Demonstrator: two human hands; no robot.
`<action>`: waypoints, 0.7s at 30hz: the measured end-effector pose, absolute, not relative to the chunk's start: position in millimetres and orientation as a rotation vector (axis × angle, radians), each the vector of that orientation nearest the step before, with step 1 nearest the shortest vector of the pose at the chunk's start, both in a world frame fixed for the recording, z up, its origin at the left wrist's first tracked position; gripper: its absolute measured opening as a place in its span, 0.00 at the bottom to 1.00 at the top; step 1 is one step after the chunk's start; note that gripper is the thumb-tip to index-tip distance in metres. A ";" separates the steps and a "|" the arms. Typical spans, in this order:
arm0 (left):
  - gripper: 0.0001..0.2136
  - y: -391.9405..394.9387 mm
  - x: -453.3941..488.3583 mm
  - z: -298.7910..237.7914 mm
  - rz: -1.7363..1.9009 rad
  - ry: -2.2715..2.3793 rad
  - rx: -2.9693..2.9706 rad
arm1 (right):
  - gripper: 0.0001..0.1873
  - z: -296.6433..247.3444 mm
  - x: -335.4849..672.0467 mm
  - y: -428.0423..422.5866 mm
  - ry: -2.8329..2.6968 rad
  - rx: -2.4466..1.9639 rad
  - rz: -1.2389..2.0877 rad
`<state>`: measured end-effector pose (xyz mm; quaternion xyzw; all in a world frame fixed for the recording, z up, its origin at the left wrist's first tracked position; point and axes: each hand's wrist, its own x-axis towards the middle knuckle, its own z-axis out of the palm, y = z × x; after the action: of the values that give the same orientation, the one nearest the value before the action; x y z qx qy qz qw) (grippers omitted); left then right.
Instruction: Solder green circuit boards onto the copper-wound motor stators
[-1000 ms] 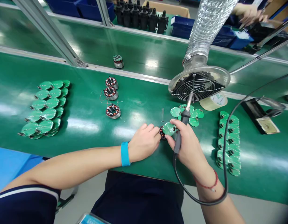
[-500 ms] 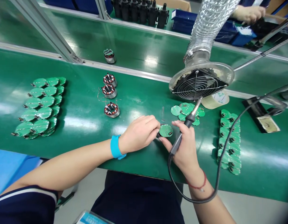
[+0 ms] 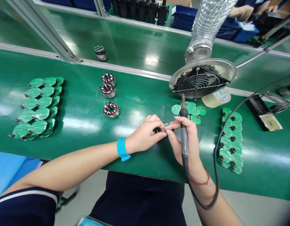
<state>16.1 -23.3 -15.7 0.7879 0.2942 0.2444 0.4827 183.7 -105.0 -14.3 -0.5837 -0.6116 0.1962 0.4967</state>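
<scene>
My left hand (image 3: 145,133), with a blue wristband, pinches a small round green circuit board (image 3: 166,124) above the bench. Most of that board is hidden by fingers. A soldering iron (image 3: 184,141) lies across my right hand (image 3: 192,150), tip pointing up and away. The thumb and fingertips of that same hand meet at the board's edge, beside the left fingertips. Just beyond the hands is a loose pile of round circuit boards (image 3: 196,110). Three motor stators (image 3: 111,110) with copper windings stand in a column left of my hands.
Overlapping rows of boards lie at left (image 3: 24,116) and right (image 3: 226,142). A fume extractor fan (image 3: 196,83) hangs over the pile, near a tape roll (image 3: 216,98) and a soldering stand (image 3: 260,113). Behind the rail sits another stator (image 3: 101,53); a co-worker's hands (image 3: 243,12) show beyond.
Both hands have come together at the board, which has turned from face-up to mostly hidden. The soldering iron has swung more upright, its tip shifting left.
</scene>
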 end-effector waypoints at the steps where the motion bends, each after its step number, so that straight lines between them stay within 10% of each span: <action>1: 0.05 -23.6 16.8 -15.4 0.593 0.729 1.930 | 0.19 -13.2 184.1 -105.3 -1.471 -1.421 0.479; 21: 0.09 -23.7 27.6 -17.2 0.699 0.901 2.217 | 0.18 5.3 207.7 -126.8 -1.470 -1.653 0.380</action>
<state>27.6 -23.7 -17.2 0.8428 0.3426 0.2660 0.3187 207.7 -126.8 5.3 -0.6637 -0.5900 0.1527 0.4336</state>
